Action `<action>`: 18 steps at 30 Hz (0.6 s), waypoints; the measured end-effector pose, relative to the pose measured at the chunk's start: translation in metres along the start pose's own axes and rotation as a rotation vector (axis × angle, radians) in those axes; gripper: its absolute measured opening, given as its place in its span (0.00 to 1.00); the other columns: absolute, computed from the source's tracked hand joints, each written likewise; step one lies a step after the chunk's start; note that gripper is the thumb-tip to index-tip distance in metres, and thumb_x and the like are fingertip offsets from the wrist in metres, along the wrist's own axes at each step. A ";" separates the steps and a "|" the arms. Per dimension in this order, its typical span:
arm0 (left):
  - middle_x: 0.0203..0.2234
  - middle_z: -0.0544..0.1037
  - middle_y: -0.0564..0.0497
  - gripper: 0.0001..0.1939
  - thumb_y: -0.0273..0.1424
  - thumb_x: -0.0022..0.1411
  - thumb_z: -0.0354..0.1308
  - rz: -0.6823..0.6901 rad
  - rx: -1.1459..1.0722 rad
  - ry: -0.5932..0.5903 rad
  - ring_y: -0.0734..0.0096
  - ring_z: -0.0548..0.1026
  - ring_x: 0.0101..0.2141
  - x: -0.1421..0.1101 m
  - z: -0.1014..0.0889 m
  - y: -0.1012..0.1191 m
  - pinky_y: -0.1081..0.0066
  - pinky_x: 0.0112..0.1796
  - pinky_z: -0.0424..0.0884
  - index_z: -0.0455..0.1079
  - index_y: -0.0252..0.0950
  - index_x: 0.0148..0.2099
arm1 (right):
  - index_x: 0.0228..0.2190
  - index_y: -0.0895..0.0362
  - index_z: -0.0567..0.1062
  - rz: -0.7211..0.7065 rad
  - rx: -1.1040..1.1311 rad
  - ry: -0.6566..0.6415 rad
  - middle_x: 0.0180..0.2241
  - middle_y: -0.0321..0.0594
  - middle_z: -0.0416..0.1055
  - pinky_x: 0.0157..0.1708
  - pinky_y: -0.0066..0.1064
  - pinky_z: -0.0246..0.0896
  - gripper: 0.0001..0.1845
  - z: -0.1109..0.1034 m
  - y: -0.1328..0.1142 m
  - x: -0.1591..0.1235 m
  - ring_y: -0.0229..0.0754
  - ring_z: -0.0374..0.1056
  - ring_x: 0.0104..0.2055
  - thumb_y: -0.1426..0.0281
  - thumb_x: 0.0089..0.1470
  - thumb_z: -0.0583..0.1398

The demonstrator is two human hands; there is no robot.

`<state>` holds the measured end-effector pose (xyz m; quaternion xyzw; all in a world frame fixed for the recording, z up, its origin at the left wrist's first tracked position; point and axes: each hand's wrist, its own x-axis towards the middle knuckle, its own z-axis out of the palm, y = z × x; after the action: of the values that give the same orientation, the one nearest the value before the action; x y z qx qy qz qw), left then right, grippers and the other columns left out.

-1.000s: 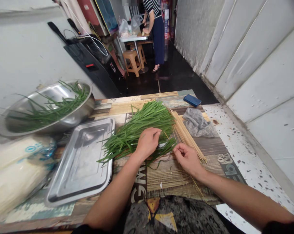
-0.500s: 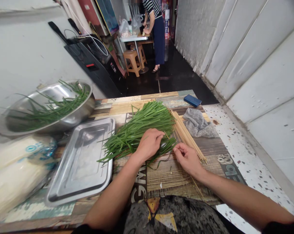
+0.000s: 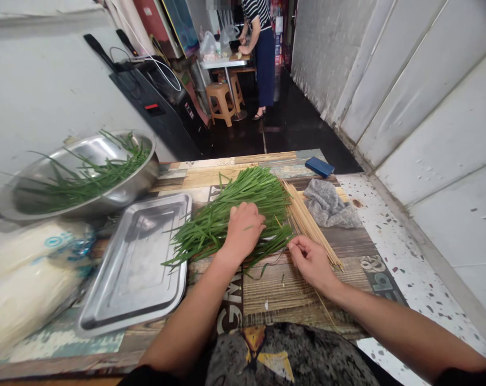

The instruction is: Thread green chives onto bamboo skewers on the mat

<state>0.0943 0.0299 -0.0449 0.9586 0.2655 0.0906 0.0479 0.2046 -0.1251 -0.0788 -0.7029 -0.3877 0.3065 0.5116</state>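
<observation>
A heap of green garlic chives (image 3: 247, 187) lies across the middle of the table. My left hand (image 3: 245, 228) rests on its near side with the fingers curled down on the leaves; the fingertips are partly hidden. My right hand (image 3: 312, 264) is closed in a pinch at the right end of a smaller bunch of chives (image 3: 273, 242). A thin bamboo skewer (image 3: 326, 306) runs out below that hand, and its light tip shows above the small bunch. Several loose bamboo skewers (image 3: 313, 225) lie just beyond the right hand.
A metal tray (image 3: 136, 268) sits left of the heap. Behind it stands a steel bowl (image 3: 140, 174) with more chives, and a plastic-wrapped pale bundle (image 3: 34, 279) is at far left. A grey cloth (image 3: 329, 203) and a blue box (image 3: 319, 166) lie right. A person (image 3: 263, 64) stands at a far table.
My left hand has left the skewer's tip and moved up and slightly left onto the heap of chives. My right hand has stayed in nearly the same place.
</observation>
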 end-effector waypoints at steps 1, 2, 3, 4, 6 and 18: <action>0.35 0.71 0.45 0.05 0.32 0.58 0.60 -0.018 0.021 -0.018 0.58 0.65 0.41 0.000 0.000 0.002 0.60 0.39 0.59 0.77 0.38 0.36 | 0.22 0.55 0.65 -0.001 -0.004 -0.001 0.14 0.30 0.56 0.18 0.25 0.48 0.14 0.000 0.000 0.000 0.34 0.53 0.18 0.60 0.53 0.53; 0.36 0.71 0.45 0.05 0.32 0.57 0.61 -0.033 0.034 -0.031 0.57 0.64 0.41 0.000 0.000 0.003 0.60 0.39 0.59 0.76 0.38 0.36 | 0.22 0.55 0.65 -0.002 -0.007 -0.002 0.14 0.30 0.56 0.18 0.25 0.48 0.14 0.000 0.000 0.000 0.34 0.53 0.18 0.60 0.53 0.53; 0.36 0.70 0.44 0.05 0.32 0.57 0.61 -0.044 0.039 -0.038 0.57 0.64 0.42 0.000 0.000 0.004 0.59 0.39 0.59 0.76 0.38 0.36 | 0.22 0.55 0.65 -0.002 -0.010 -0.004 0.15 0.30 0.57 0.18 0.25 0.48 0.14 0.000 0.001 0.000 0.34 0.54 0.18 0.60 0.53 0.53; 0.37 0.70 0.44 0.05 0.31 0.57 0.61 -0.052 0.036 -0.037 0.56 0.64 0.42 0.000 0.001 0.005 0.59 0.39 0.59 0.76 0.38 0.35 | 0.23 0.55 0.65 -0.001 -0.011 -0.006 0.15 0.30 0.57 0.18 0.25 0.48 0.13 0.000 0.001 0.000 0.34 0.54 0.18 0.60 0.53 0.53; 0.37 0.70 0.45 0.04 0.31 0.57 0.61 -0.065 0.008 -0.009 0.57 0.64 0.42 -0.002 0.002 0.004 0.59 0.39 0.58 0.76 0.39 0.35 | 0.23 0.55 0.66 -0.001 -0.007 -0.007 0.15 0.30 0.57 0.18 0.25 0.48 0.13 0.000 0.001 0.000 0.34 0.54 0.18 0.60 0.53 0.53; 0.30 0.77 0.51 0.04 0.32 0.57 0.62 -0.115 -0.154 0.077 0.62 0.71 0.37 -0.003 0.008 0.000 0.63 0.40 0.60 0.71 0.38 0.34 | 0.23 0.56 0.66 0.001 0.009 0.001 0.16 0.31 0.58 0.18 0.25 0.49 0.13 -0.001 -0.001 0.000 0.34 0.54 0.19 0.60 0.52 0.53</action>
<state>0.0934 0.0275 -0.0533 0.9310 0.3142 0.1448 0.1162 0.2048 -0.1254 -0.0779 -0.7007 -0.3858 0.3083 0.5149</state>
